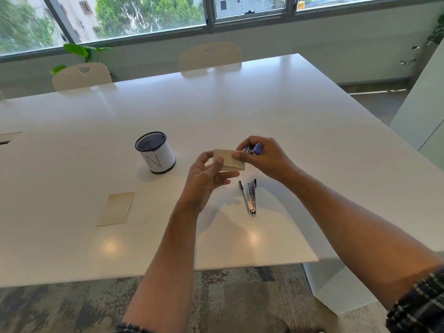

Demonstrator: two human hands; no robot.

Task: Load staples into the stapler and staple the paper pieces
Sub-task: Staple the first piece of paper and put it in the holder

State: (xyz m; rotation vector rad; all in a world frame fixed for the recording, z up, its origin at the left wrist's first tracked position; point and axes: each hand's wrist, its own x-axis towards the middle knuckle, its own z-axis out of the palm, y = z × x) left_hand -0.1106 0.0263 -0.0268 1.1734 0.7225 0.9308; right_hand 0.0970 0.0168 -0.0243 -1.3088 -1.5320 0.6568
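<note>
Paper pieces [228, 162] pinched in left-hand fingers [219, 162] | right-hand fingers [237, 155] grip stapler [254, 149]

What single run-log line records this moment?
left hand: holds paper pieces | right hand: grips blue stapler at paper edge | metal stapler: on table

The table [240, 111] is smooth, glossy white, mirroring the ceiling lights near its front edge; the paper pieces [228, 161] look matt tan; the open stapler [249, 197] is shiny bare metal; the cup [155, 152] is black wire mesh wrapped in white paper
</note>
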